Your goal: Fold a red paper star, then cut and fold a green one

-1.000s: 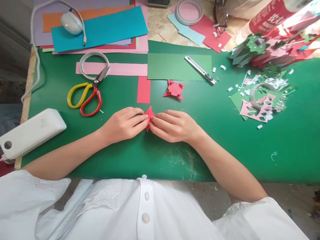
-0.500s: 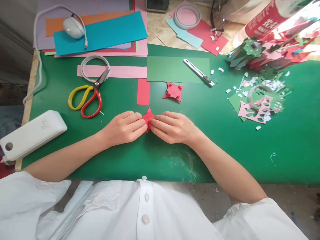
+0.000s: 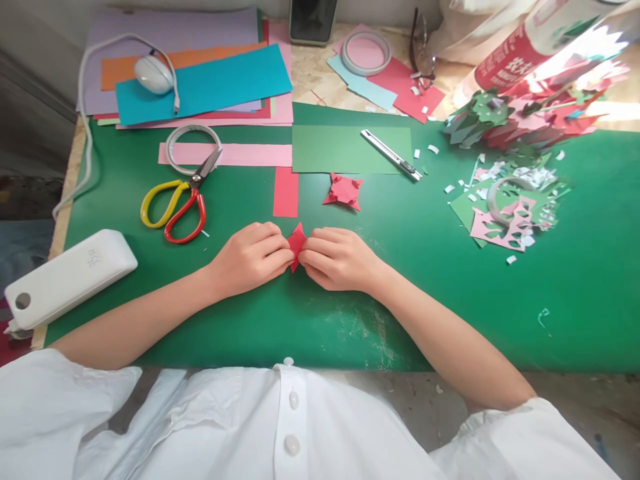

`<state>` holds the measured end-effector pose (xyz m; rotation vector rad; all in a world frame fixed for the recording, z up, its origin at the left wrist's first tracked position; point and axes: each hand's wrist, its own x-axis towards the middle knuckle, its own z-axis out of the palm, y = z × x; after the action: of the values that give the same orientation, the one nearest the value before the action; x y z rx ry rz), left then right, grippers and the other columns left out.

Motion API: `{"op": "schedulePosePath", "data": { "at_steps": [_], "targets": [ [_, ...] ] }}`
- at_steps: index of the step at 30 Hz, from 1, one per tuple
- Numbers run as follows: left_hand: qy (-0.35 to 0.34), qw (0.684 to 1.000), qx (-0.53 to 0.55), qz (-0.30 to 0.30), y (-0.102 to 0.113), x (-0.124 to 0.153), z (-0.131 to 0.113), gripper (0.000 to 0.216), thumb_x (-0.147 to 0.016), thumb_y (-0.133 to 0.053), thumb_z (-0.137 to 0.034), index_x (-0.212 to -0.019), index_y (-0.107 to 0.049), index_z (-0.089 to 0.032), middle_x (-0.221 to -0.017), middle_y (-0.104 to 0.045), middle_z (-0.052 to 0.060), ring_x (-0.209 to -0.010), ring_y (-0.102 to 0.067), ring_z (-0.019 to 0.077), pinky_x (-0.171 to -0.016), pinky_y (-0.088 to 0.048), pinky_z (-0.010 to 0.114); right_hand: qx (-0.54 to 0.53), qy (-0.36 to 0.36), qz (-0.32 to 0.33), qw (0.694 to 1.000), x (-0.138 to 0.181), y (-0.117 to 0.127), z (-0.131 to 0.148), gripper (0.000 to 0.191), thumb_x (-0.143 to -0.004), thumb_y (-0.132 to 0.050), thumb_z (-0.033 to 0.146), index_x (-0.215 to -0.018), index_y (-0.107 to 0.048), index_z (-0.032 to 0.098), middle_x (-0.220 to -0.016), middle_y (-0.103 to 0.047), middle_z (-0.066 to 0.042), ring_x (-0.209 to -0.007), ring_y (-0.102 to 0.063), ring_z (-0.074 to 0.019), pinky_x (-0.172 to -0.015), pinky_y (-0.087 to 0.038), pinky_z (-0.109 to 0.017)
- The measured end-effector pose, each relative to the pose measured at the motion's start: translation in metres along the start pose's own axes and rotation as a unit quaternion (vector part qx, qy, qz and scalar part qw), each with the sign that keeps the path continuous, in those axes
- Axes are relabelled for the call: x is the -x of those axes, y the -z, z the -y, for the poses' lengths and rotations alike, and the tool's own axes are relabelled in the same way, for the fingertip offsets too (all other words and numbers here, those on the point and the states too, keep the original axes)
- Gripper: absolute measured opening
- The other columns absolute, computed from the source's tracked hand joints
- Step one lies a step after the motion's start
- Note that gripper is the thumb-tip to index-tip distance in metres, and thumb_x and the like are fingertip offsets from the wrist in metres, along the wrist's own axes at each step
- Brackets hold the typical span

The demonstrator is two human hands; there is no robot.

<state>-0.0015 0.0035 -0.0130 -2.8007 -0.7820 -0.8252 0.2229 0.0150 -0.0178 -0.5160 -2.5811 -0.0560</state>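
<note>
Red-and-yellow scissors [image 3: 175, 203] lie at the left of a green cutting mat [image 3: 250, 320]. At the middle, the left hand [image 3: 253, 257] and right hand [image 3: 336, 259] meet, each pinching a small folded red paper piece [image 3: 297, 243] against the mat. It looks light, thin and easily creased, and is probably best held by its folded edges. It is bright red, with pointed tips.

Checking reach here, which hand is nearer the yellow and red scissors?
Left. The left hand lies right of the scissors, nearer the body; the right hand is farther right, past the red paper.
</note>
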Motion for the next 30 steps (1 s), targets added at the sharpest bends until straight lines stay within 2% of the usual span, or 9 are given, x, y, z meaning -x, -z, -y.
{"op": "schedulePosePath", "data": {
  "at_steps": [7, 11, 21, 30],
  "targets": [
    [0.041, 0.999, 0.0, 0.011, -0.001, -0.003, -0.007, 0.012, -0.09, -0.061, -0.015, -0.078, -0.063, -0.018, -0.079, -0.069, 0.003, -0.082, -0.058, 0.0183, -0.068, -0.043, 0.032, -0.04, -0.022, 0.001, 0.999, -0.001, -0.001, 0.0, 0.017, -0.096, -0.051, 0.016, -0.081, -0.058, 0.018, -0.071, -0.058, -0.001, -0.069, -0.042, -0.0151, -0.065, -0.036, -0.03],
    [0.064, 0.998, 0.001, 0.026, -0.002, -0.002, -0.013, 0.012, -0.09, -0.058, -0.014, -0.08, -0.064, -0.018, -0.08, -0.068, 0.004, -0.085, -0.057, 0.02, -0.068, -0.041, 0.033, -0.089, -0.063, 0.021, 0.994, -0.001, 0.0, 0.003, 0.021, -0.096, -0.047, 0.014, -0.078, -0.055, 0.019, -0.068, -0.054, 0.0, -0.065, -0.041, -0.0141, -0.065, -0.035, -0.029],
    [0.13, 0.988, 0.057, 0.057, -0.002, -0.002, -0.015, 0.01, -0.091, -0.056, -0.016, -0.082, -0.062, -0.017, -0.083, -0.067, 0.006, -0.086, -0.052, 0.0211, -0.073, -0.047, 0.034, -0.2, -0.168, 0.065, 0.963, -0.006, 0.008, 0.006, 0.013, -0.083, -0.053, 0.009, -0.076, -0.053, 0.02, -0.067, -0.059, 0.002, -0.063, -0.042, -0.0124, -0.065, -0.032, -0.027],
    [0.135, 0.984, 0.088, 0.074, 0.001, -0.002, -0.013, 0.01, -0.093, -0.055, -0.016, -0.085, -0.062, -0.017, -0.087, -0.066, 0.006, -0.087, -0.048, 0.0203, -0.075, -0.047, 0.035, -0.212, -0.188, 0.069, 0.956, -0.003, 0.004, 0.006, 0.013, -0.09, -0.051, 0.014, -0.081, -0.059, 0.018, -0.068, -0.061, 0.0, -0.065, -0.046, -0.0131, -0.066, -0.026, -0.03]
  ]
}}
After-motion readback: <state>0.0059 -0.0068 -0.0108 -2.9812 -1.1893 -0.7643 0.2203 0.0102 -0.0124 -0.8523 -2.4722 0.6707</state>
